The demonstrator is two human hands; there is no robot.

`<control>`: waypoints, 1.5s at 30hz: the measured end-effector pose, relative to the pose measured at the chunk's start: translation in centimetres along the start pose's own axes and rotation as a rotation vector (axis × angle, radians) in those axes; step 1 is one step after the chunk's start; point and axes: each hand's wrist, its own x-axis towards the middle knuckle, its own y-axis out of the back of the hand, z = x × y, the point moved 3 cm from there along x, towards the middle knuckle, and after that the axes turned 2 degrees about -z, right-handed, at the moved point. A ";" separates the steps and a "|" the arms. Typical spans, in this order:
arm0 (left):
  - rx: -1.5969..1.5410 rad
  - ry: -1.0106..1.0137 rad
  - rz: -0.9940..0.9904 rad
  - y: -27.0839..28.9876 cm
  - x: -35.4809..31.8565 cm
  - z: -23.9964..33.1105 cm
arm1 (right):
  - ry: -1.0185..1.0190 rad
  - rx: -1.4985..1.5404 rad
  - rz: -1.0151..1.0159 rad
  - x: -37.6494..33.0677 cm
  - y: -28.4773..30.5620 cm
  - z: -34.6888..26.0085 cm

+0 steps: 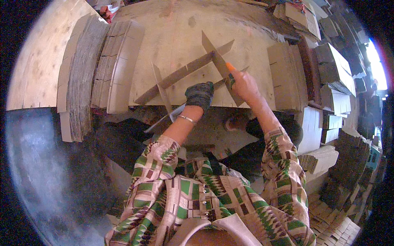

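Several slotted cardboard strips cross one another on the wooden board in front of me. The far long strip (176, 76) runs slantwise, with the left cross strip (161, 88) meeting it near its left end and the right cross strip (208, 44) near its right end. My left hand (199, 96), in a dark grey glove, is closed on the near long strip (164, 119), whose left end sticks out past the board's edge. My right hand (245, 85) grips the right cross strip where the near strip meets it; an orange covering shows on one finger. The right fingertips are partly hidden.
On the left, stacks of cardboard strips (84, 61) and folded pieces (117, 65) stand on the wooden board (172, 24). Another cardboard stack (287, 76) stands at the right. Further right are piled cardboard bundles (336, 67). My legs are under the board's near edge.
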 end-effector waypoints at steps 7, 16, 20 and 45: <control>0.015 -0.009 0.007 -0.2 -0.1 0.1 | -0.146 -0.002 -0.104 -0.2 -0.6 -1.0; -0.077 0.009 0.055 0.5 0.3 1.7 | -0.156 -0.088 -0.242 -1.1 -2.6 0.7; -0.142 0.011 -0.022 -0.2 1.2 1.6 | -0.175 0.112 -0.089 -3.0 -1.1 2.2; 0.151 -0.164 0.225 0.4 -6.6 -4.6 | -0.180 0.386 0.135 -4.9 2.5 -6.2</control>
